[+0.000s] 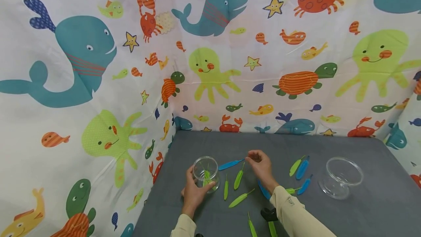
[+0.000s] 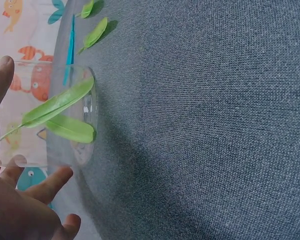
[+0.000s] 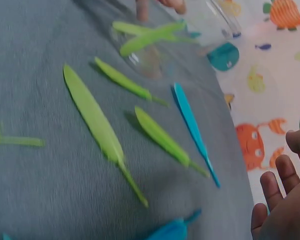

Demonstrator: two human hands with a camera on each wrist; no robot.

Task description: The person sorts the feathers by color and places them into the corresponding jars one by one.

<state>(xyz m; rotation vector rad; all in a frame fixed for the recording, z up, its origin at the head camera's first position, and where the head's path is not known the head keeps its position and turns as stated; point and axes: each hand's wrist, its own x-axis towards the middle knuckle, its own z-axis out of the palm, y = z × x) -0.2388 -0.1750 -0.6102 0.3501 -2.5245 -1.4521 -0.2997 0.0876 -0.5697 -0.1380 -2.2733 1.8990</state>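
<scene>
My left hand grips a clear glass jar at the left of the table, thumb on one side and fingers round the other. Inside the jar lean two green feathers, crossing each other in the left wrist view. My right hand hovers over the table with loosely bent fingers and nothing held. Its fingertips are close to the quill ends of a blue feather and a green feather. Two more green feathers lie between the hands. Part of a blue feather shows beside the right wrist.
A clear footed glass bowl stands at the right. Left of it lie more blue feathers and green feathers. Others lie near the front. Sea-animal cloth walls the grey table at the back and sides.
</scene>
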